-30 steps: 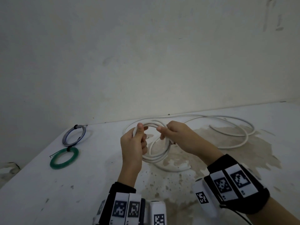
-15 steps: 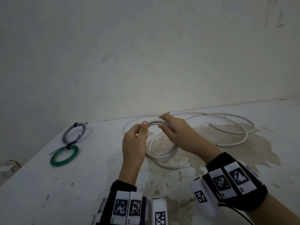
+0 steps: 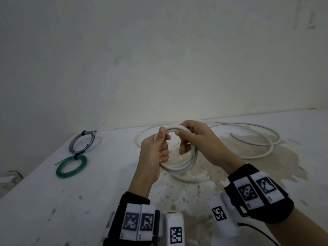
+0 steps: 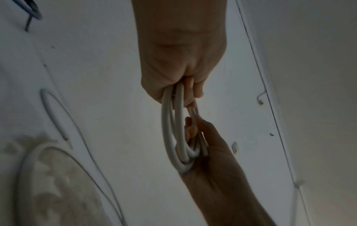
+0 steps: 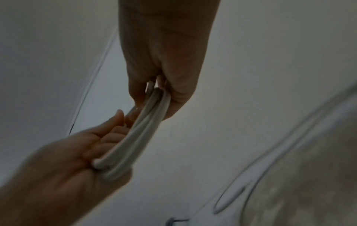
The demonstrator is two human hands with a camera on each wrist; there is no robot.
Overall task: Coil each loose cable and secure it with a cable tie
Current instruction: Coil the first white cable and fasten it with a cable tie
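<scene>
A thick white cable is partly wound into a small coil held above the table. My left hand grips the coil's left side, thumb pressed on its top. My right hand grips the coil's upper right, fingers curled through the loop. In the left wrist view the coil runs from my left hand to my right hand. The right wrist view shows the same strands between my right hand and the left hand. The cable's loose remainder lies in wide loops on the table behind.
A green coil and a blue-grey coil, each bound with a dark tie, lie at the table's back left. The wall stands right behind. A brown stain covers the table's right part.
My right hand slid round from the coil's top centre to its upper right side. The left hand kept its grip, and the loose loops behind shifted slightly.
</scene>
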